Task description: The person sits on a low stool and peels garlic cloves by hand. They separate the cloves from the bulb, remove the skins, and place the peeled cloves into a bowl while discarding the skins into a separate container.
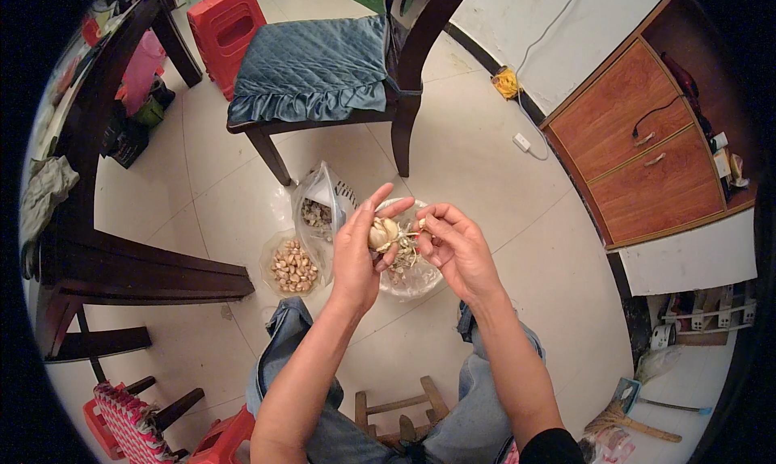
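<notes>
A pale garlic bulb (380,234) rests in my left hand (353,258), held by the thumb and curled lower fingers while the upper fingers stretch out. Close beside it, my right hand (461,254) is closed in a pinch on a small pale piece of garlic (422,224). Under both hands stands a bowl lined with clear plastic (416,286), holding garlic stalks and skins; the hands hide part of it. To the left, a clear dish (268,280) is filled with loose garlic cloves (294,267). A plastic bag (322,191) with dark-looking contents stands behind that dish.
A chair with a blue quilted cover (311,64) stands ahead, near a red stool (226,31). Dark table legs (162,262) rise at the left. A wooden cabinet (638,132) and a power cable (525,145) are at the right. A broom (618,415) lies at the lower right.
</notes>
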`<state>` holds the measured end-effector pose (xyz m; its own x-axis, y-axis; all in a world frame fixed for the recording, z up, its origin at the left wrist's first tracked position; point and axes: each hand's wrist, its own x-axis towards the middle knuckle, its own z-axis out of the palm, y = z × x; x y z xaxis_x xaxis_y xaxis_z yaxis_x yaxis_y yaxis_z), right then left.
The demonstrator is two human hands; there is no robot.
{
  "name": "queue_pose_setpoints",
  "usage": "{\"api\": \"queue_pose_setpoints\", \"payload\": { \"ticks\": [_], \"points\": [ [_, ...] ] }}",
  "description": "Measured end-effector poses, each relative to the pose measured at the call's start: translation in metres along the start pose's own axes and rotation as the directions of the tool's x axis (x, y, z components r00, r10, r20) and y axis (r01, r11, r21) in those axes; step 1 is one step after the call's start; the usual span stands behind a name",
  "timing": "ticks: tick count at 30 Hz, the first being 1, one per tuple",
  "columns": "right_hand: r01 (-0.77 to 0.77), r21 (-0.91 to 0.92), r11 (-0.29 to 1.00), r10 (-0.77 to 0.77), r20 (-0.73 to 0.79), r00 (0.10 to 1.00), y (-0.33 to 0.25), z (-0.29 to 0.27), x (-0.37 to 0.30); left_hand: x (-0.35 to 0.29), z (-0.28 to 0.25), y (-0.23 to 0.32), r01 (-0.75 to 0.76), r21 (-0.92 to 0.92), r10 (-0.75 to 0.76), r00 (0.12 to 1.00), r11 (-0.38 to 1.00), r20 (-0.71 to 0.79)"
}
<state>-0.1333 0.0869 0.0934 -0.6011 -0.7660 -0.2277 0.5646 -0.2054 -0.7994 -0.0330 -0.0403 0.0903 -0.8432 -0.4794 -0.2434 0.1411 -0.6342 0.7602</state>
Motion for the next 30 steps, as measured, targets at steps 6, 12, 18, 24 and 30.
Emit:
{"api": "queue_pose_setpoints", "payload": {
  "ticks": [6, 12, 18, 24, 30],
  "points": [
    [-0.045, -0.184, 0.982, 0.054, 0.044, 0.998, -0.009, 0.009, -0.006, -0.004, 0.010, -0.001, -0.025, 0.273, 0.020, 1.000, 0.962, 0.021],
    [0.173, -0.606, 0.776, -0.162, 0.073, 0.984, 0.010, 0.014, -0.005, 0.002, 0.001, -0.019, -0.279, 0.488, 0.230, 0.960, 0.827, 0.159],
    [0.187, -0.743, 0.643, -0.190, 0.081, 0.978, 0.014, 0.014, -0.007, -0.002, 0.007, -0.017, -0.255, 0.498, 0.230, 0.967, 0.829, 0.112],
    [0.205, -0.603, 0.771, -0.237, 0.028, 0.971, 0.023, 0.017, -0.007, -0.004, 0.011, -0.018, -0.196, 0.355, 0.203, 0.979, 0.914, 0.017],
    [-0.003, -0.027, 1.000, 0.003, 0.000, 1.000, 0.028, 0.014, -0.005, -0.006, 0.015, -0.009, -0.136, 0.135, 0.137, 0.991, 0.981, 0.000]
  ]
}}
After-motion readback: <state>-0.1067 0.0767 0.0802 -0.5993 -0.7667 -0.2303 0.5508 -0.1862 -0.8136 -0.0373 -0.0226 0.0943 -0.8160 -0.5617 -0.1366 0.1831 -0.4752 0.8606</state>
